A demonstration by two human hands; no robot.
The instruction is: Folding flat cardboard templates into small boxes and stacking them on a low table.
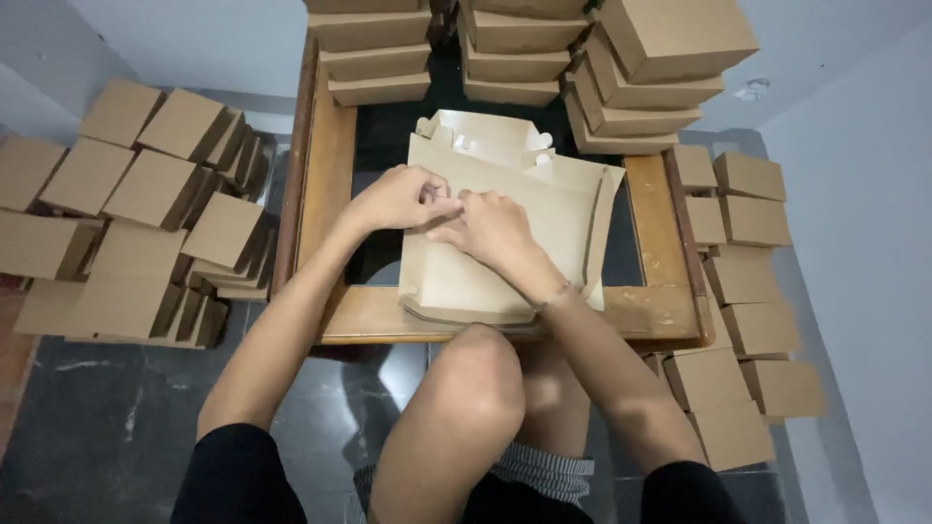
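A flat, unfolded tan cardboard box blank (544, 209) lies on top of a small pile of similar blanks on a low wooden table (330, 155). My left hand (398, 197) and my right hand (493, 228) meet over the middle of the top blank, fingertips pinching and pressing its surface along a fold. The blank's right side flap (604, 209) stands up. Tabs with slots show at its far edge (485, 131).
Stacks of folded brown boxes (631, 87) stand at the table's back edge. More finished boxes lie piled on the floor at left (146, 213) and in rows at right (748, 291). My bare knee (476, 369) rises just before the table's front edge.
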